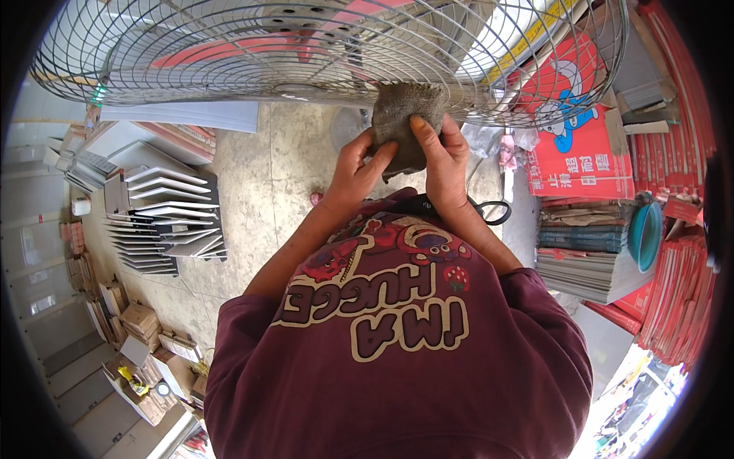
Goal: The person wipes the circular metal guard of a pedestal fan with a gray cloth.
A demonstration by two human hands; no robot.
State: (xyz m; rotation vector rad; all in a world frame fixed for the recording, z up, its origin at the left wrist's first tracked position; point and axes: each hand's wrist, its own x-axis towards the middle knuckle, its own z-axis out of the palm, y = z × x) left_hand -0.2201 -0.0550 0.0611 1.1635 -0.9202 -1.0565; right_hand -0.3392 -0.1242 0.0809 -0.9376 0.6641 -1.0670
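A grey-brown, soiled cloth is stretched between my two hands, folded and rough-looking. My left hand pinches its lower left side, with the thumb lying on the front. On the other side, my right hand has its thumb pressed into the cloth's middle and the fingers behind it. Just beyond stands a large fan with a round wire guard. The cloth's top overlaps the guard's near rim; whether they touch I cannot tell. Below my right wrist a black cord loop sticks out.
Grey-white tiles stand in racks at the left, with cardboard boxes nearer. Along the right are a red printed carton, stacked red boxes and a teal basin. Concrete floor shows between.
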